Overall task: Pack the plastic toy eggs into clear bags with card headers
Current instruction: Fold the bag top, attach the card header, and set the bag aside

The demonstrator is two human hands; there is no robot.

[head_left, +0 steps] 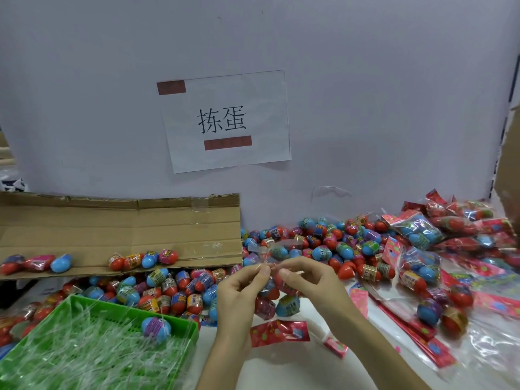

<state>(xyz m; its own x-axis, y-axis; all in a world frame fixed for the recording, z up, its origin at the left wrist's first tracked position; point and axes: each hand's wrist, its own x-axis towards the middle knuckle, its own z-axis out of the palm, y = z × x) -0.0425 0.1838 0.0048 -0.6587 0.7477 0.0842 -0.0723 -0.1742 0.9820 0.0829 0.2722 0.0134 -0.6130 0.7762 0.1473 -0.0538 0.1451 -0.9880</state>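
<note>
Clear bag (274, 294) of eggs (287, 305) hangs between left hand (239, 294) and right hand (306, 280), both pinching its top.

We cannot read all of the paper sign (225, 122): two dark red blocks (228, 142) cover parts of it. The green tray (187, 344) runs off the left and bottom edges, and the cardboard (112, 226) off the left edge. The pile of packed bags (422, 229) is cut by the right edge and blurs there. The left hand (239, 294) and right hand (312, 285) pinch the clear bag (277, 294), their fingers hiding part of the eggs inside. Labels on the loose eggs (332, 243) are too small for us to read.
</note>
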